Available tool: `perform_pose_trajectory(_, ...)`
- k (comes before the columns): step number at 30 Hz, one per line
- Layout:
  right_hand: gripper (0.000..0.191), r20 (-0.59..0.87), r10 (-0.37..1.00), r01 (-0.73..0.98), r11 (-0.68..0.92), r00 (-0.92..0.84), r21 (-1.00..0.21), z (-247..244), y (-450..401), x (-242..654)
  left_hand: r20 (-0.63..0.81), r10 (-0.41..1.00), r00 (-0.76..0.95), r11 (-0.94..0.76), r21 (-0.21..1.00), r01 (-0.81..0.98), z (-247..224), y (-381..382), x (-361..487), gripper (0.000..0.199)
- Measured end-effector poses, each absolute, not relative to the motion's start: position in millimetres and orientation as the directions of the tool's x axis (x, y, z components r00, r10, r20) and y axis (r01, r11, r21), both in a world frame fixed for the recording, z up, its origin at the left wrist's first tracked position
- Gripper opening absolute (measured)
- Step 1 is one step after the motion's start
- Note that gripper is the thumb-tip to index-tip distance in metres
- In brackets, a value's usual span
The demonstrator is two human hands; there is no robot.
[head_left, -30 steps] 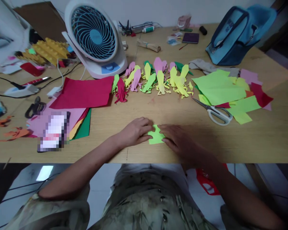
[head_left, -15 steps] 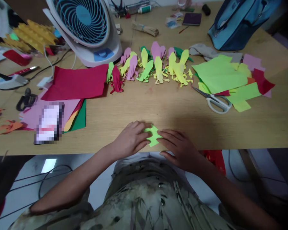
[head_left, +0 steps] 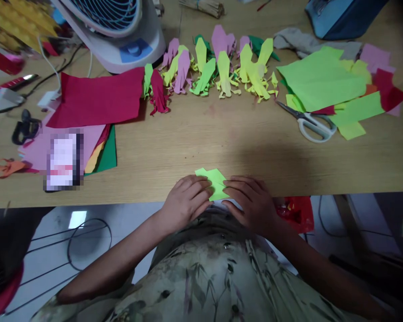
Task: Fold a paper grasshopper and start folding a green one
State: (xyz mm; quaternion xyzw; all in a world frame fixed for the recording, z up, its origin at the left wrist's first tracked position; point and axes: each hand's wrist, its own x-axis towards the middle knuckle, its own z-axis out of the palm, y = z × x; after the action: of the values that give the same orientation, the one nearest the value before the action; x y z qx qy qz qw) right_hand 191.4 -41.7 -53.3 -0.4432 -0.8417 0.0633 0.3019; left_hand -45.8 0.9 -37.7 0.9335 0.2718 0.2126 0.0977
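Observation:
A small folded piece of light green paper (head_left: pixel 218 184) lies at the table's front edge between my two hands. My left hand (head_left: pixel 188 197) holds its left side, fingers curled over the paper and thumb close below. On the right side, the fingertips of my right hand (head_left: pixel 250 199) press on the paper's edge, with the thumb lower down. The paper shows angled creases and a pointed flap at its upper left. Parts of it are hidden under my fingers.
Several cut-paper figures (head_left: pixel 223 74) stand in a row behind my hands. Scissors (head_left: pixel 314 125) lie by green paper sheets (head_left: pixel 322 82) on the right. Leftward are a fan (head_left: pixel 134 49), red paper (head_left: pixel 97 100), a blurred phone (head_left: pixel 63 161) and black-handled scissors (head_left: pixel 26 127).
The camera view has tilted downward, so the table things sit higher in the picture. More of the green paper now shows, including a flap at its upper left. Both hands stay on it.

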Motion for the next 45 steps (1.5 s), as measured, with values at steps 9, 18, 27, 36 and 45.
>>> perform_pose_trajectory(9, 0.020, 0.410, 0.816, 0.650, 0.575, -0.408, -0.497, -46, -37, 202, 0.299, 0.578, 0.759, -0.815, 0.255, 0.520, -30, 8, -38, 0.018)
perform_pose_trajectory(18, 0.015, 0.358, 0.796, 0.613, 0.605, -0.489, -0.509, -39, -33, 213, 0.317, 0.568, 0.760, -0.823, 0.213, 0.527, -28, 8, -35, 0.021)
perform_pose_trajectory(27, 0.010, 0.137, 0.915, 0.609, 0.359, -0.379, -0.707, -27, -26, 214, 0.337, 0.603, 0.723, -0.797, 0.289, 0.530, -30, 8, -35, 0.015)
perform_pose_trajectory(36, 0.015, -0.190, 0.863, 0.690, 0.222, -0.468, -0.689, -2, 7, 206, 0.310, 0.618, 0.722, -0.784, 0.303, 0.541, -30, 7, -36, 0.018)
perform_pose_trajectory(45, 0.012, -0.318, 0.828, 0.804, 0.240, -0.463, -0.545, 6, 22, 198, 0.295, 0.566, 0.770, -0.820, 0.302, 0.486, -27, 9, -41, 0.021)
